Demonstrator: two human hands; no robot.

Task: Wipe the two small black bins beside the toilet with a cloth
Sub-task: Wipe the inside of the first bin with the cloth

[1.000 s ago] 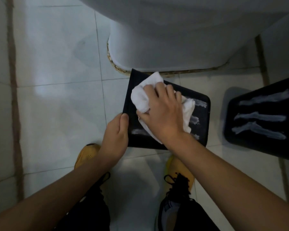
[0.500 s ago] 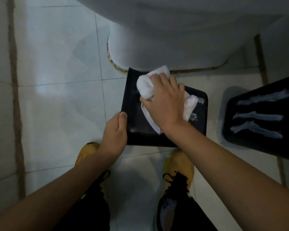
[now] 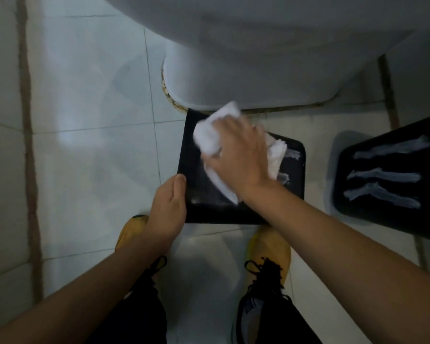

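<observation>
1. While wiping goes on, left hand [image 3: 168, 207] grips near-left edge of bin [image 3: 201, 209], thumb on top face, other fingers out of sight below the rim; prob. there to stop bin sliding under the rubbing.
2. Right hand [image 3: 236, 157] presses white cloth [image 3: 210, 132] flat onto bin's upward black face, fingers spread over it and lightly curled, bunching cloth under palm; cloth sticks out past fingertips toward far-left corner and trails out at wrist side.
3. Bin sits on tiled floor [image 3: 90, 145], far edge touching or just short of toilet base [image 3: 233, 78], just ahead of yellow shoes [image 3: 271, 247]. Can't tell if it's lying on its side or upside down.
4. White smears [image 3: 292, 155] left on bin's right part, beside the cloth; a faint one near left thumb. Judged approx. halfway through this face.
5. Wiped face points straight up at camera. Face looks nearly square, so long axis hard to call; edges turned slightly clockwise vs floor tile lines.
6. Second bin [image 3: 392, 184] stands well apart to the right, partly cut off by frame, face up w/ three long white streaks [image 3: 385, 175] running roughly left-right. Untouched by either hand; judged still to do.
</observation>
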